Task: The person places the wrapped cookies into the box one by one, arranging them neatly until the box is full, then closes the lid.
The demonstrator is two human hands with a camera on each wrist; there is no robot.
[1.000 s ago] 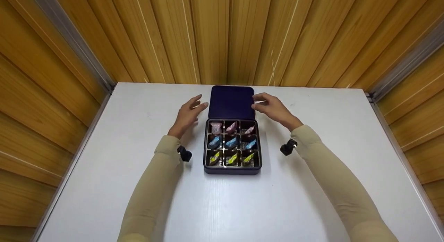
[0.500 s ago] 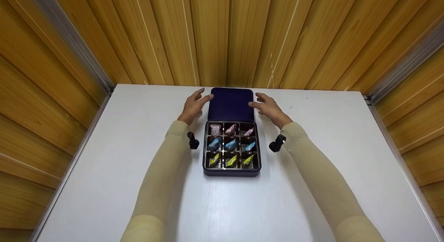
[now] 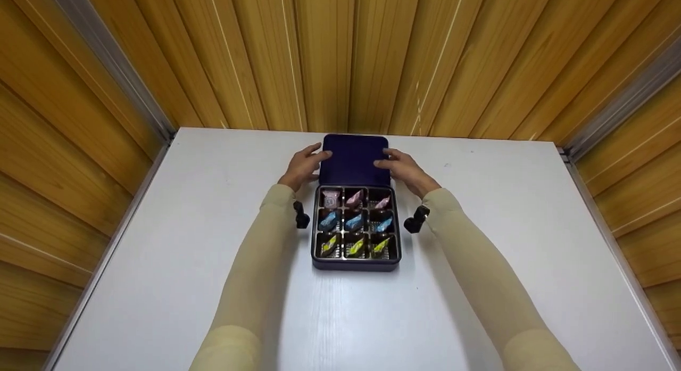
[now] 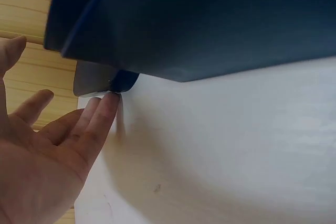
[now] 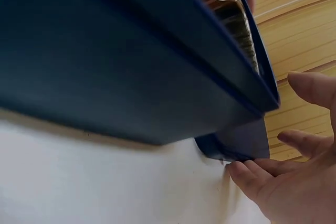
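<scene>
A dark blue hinged tin box (image 3: 355, 265) stands on the table with its lid (image 3: 354, 161) folded back. Inside are compartments with wrapped candies: a pink row (image 3: 331, 199) at the back, a blue row (image 3: 354, 222) in the middle and a yellow-green row (image 3: 356, 247) at the front. My left hand (image 3: 302, 167) is at the lid's left edge, its thumb over the lid; in the left wrist view, straight fingertips (image 4: 110, 100) touch the lid from below. My right hand (image 3: 407, 171) mirrors this at the right edge, fingertips (image 5: 239, 169) against the lid's underside.
The white table (image 3: 186, 227) extends around the box. A wood-slat wall (image 3: 340, 62) rises close behind the lid, and side walls with metal posts (image 3: 122, 73) flank the table. Both wrists carry small black cameras (image 3: 301, 215).
Both hands have moved inward to the lid's side edges, with their thumbs now over it. The box, lid and candies have stayed put.
</scene>
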